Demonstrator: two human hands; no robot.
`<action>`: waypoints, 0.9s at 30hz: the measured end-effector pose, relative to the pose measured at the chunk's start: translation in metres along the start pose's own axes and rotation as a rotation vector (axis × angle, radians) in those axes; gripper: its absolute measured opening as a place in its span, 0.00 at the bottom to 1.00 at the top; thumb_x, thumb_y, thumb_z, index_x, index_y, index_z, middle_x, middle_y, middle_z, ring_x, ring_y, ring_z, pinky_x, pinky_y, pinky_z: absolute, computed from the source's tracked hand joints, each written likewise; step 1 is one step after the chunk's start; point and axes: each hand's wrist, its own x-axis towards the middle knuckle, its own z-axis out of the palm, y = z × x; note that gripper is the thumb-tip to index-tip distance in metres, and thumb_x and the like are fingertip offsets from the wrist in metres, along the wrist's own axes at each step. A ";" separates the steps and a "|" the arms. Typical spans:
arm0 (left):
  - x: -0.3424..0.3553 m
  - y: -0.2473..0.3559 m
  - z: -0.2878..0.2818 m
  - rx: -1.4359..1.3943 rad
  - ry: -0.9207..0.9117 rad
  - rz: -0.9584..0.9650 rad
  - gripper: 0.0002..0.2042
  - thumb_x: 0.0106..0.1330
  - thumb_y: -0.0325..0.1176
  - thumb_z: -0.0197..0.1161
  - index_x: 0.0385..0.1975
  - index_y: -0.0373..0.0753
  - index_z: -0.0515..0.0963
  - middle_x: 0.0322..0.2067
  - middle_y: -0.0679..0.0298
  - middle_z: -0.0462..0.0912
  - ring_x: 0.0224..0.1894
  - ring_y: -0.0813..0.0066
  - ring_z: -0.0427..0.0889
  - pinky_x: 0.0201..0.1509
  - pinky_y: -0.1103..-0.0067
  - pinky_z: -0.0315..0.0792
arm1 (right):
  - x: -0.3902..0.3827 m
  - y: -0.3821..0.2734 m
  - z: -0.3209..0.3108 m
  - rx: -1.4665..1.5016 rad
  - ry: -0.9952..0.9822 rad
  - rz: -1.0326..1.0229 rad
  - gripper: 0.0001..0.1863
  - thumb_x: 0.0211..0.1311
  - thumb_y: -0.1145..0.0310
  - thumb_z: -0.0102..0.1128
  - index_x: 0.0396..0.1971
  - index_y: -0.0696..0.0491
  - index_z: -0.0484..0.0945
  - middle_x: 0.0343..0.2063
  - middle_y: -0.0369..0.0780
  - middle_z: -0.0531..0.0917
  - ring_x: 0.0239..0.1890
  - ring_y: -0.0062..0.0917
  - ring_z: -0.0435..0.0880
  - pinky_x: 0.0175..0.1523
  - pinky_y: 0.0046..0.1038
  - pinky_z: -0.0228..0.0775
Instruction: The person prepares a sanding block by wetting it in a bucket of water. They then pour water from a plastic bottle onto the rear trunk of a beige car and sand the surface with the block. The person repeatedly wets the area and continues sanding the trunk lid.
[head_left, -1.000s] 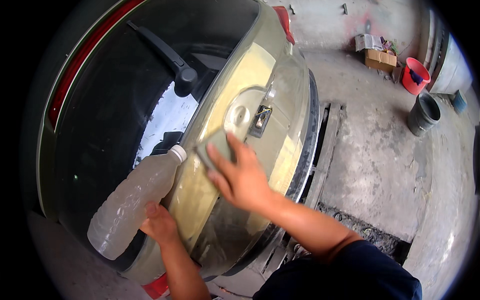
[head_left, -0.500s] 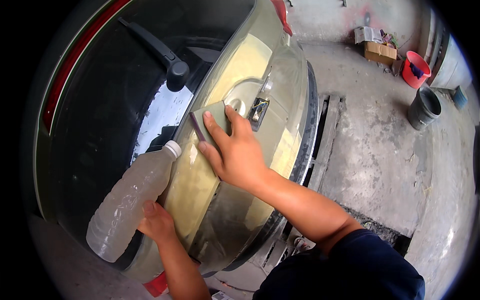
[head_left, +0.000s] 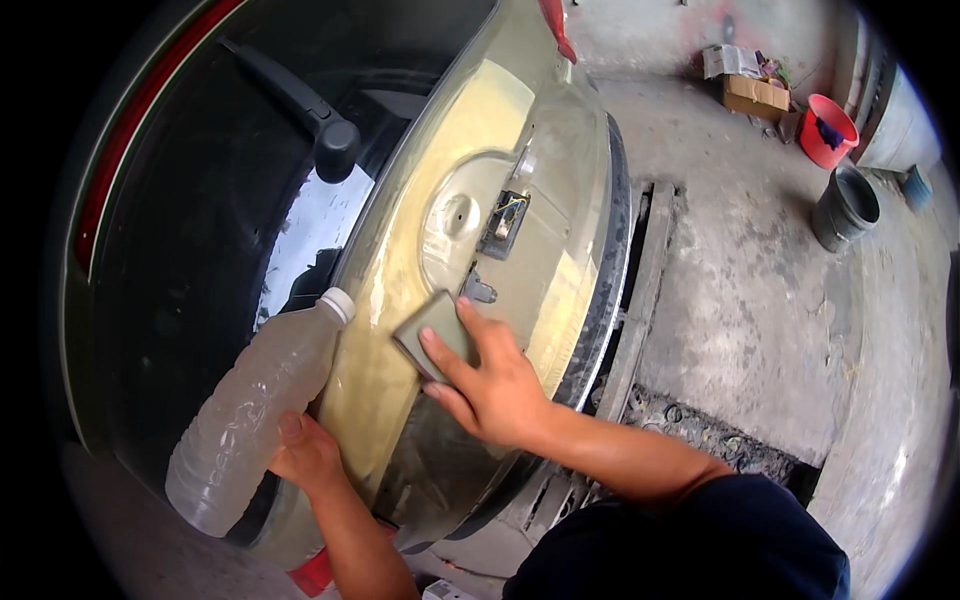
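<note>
My right hand is closed on a grey-green sanding block, which it presses flat against the wet tailgate of a car. Pale yellow patches show on the panel around the block. In my left hand is a clear plastic bottle with a white cap, filled with cloudy liquid and held tilted over the edge of the rear window. The fingers behind the bottle are hidden. Just beyond the block are a round recess and an opening with yellow wires.
A black rear wiper lies across the dark window glass. Past the bumper, a slotted channel runs along the concrete floor. Farther right stand a dark bucket, a red basin and a cardboard box.
My right hand has slid the sanding block down the panel toward me, uncovering the round recess and a small grey fitting. My left hand and the bottle have shifted slightly down and left in view.
</note>
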 end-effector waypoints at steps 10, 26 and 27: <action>0.003 0.002 0.003 -0.024 -0.005 -0.023 0.40 0.62 0.40 0.72 0.69 0.35 0.55 0.65 0.56 0.64 0.65 0.57 0.66 0.71 0.61 0.59 | 0.008 0.005 0.001 -0.022 0.024 -0.025 0.29 0.60 0.60 0.66 0.62 0.50 0.75 0.61 0.62 0.68 0.48 0.50 0.75 0.54 0.41 0.73; 0.001 0.006 0.010 -0.047 -0.017 0.040 0.32 0.67 0.37 0.66 0.67 0.33 0.60 0.64 0.56 0.67 0.64 0.62 0.69 0.69 0.63 0.64 | 0.038 0.012 0.001 -0.006 0.075 -0.034 0.30 0.57 0.60 0.69 0.60 0.49 0.77 0.63 0.61 0.67 0.51 0.50 0.74 0.57 0.43 0.71; 0.001 0.005 0.009 -0.054 -0.012 0.028 0.33 0.66 0.36 0.67 0.67 0.33 0.60 0.64 0.56 0.67 0.65 0.61 0.69 0.70 0.62 0.63 | 0.052 0.014 0.001 -0.018 0.092 -0.012 0.29 0.57 0.59 0.69 0.60 0.49 0.77 0.63 0.61 0.67 0.51 0.49 0.75 0.57 0.43 0.71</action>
